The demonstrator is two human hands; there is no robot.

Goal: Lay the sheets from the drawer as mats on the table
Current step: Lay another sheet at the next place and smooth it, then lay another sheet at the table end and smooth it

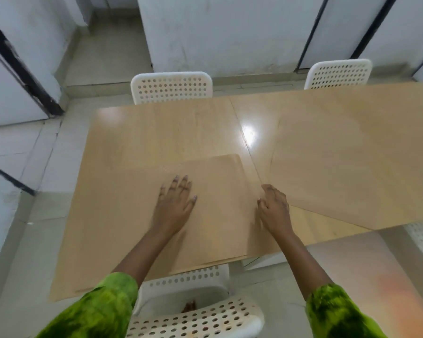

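Note:
A tan, wood-coloured sheet [220, 191] with a rounded far corner lies on the near side of the table [156, 132]. My left hand [176, 203] rests flat on it, fingers spread. At the sheet's right edge, my right hand [275, 208] has its fingers curled on that edge. A second, larger sheet [352, 167] of the same colour lies skewed over the right half of the table, its near edge running diagonally past my right hand. Both sleeves are green.
Two white perforated chairs stand at the far side, one on the left [171, 86] and one on the right [338, 73]. Another chair [200, 318] is right below me against the near edge. White walls and pale floor tiles surround the table.

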